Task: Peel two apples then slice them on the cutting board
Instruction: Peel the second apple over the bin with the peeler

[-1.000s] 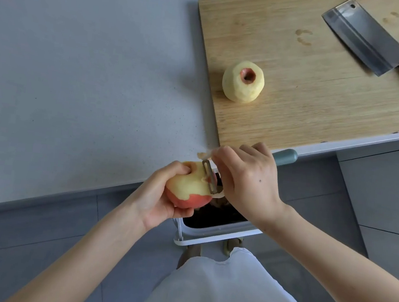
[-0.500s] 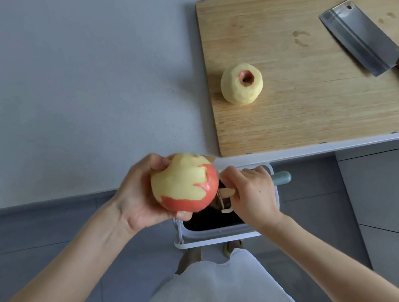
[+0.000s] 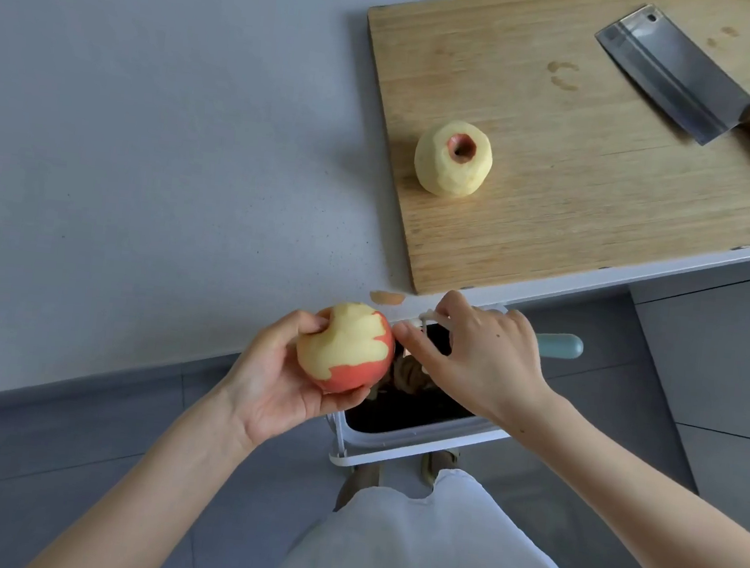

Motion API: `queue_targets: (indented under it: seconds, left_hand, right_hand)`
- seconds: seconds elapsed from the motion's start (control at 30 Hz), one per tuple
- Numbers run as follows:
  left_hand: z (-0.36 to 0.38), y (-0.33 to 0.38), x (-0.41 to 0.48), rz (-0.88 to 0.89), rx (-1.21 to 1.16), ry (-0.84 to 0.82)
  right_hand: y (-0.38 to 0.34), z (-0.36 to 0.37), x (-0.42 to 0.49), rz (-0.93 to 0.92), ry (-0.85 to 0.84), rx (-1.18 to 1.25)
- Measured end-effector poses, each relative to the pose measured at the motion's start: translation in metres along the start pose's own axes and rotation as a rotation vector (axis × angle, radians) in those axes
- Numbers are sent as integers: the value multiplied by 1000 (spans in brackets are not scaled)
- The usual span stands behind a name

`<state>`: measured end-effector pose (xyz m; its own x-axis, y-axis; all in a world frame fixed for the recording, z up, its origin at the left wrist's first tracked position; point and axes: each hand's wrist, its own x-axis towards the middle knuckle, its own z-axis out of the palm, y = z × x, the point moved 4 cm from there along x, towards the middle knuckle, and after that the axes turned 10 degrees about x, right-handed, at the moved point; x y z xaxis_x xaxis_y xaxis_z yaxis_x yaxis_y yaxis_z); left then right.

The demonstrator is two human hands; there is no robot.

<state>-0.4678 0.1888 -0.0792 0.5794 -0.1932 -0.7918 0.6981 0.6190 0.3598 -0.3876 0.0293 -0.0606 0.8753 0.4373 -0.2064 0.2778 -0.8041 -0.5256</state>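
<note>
Red skin remains on the lower half of second apple [image 3: 347, 350], cupped in left grip [image 3: 279, 380] over bin [image 3: 417, 436]. Right grip [image 3: 481, 359] wraps peeler [image 3: 558, 345]. Bare flesh likely slippery; hold by the skin. Peeled first apple [image 3: 453, 158] sits on cutting board [image 3: 557, 201].

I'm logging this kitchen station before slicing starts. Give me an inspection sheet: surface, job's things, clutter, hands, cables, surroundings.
Surface: grey countertop, wooden cutting board at its right.
Job's things: peeled apple and cleaver lie on the cutting board; half-peeled apple held at the countertop's front edge.
Clutter: one peel scrap on the countertop near its edge.
Hands: left hand grips the half-peeled apple; right hand holds the peeler beside it.
Cables: nothing seen.
Surroundings: white bin holding peels below the hands; grey floor.
</note>
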Motion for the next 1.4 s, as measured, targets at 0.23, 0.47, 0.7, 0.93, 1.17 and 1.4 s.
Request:
queue_targets:
  seconds: [0.23,0.47,0.7,0.93,1.17,1.4]
  left_hand:
    - [3,-4,-3,-33,-18,11]
    - [16,-13,-5,-48,-45,-20]
    - [13,-17,-8,-69,-24,56]
    - [12,-26,-6,-133,-54,67]
    - [6,-35,-6,-131,-89,99]
    - [13,1,-12,68,-6,47]
  right_hand:
    - [-16,-14,-4,-284,224,266]
    - [-37,-14,-8,-482,418,107]
    - [-19,-6,-9,-410,342,263]
    - [-11,3,-12,-378,328,339]
    - [-2,21,-12,-256,278,327]
    - [24,46,-17,29,90,199]
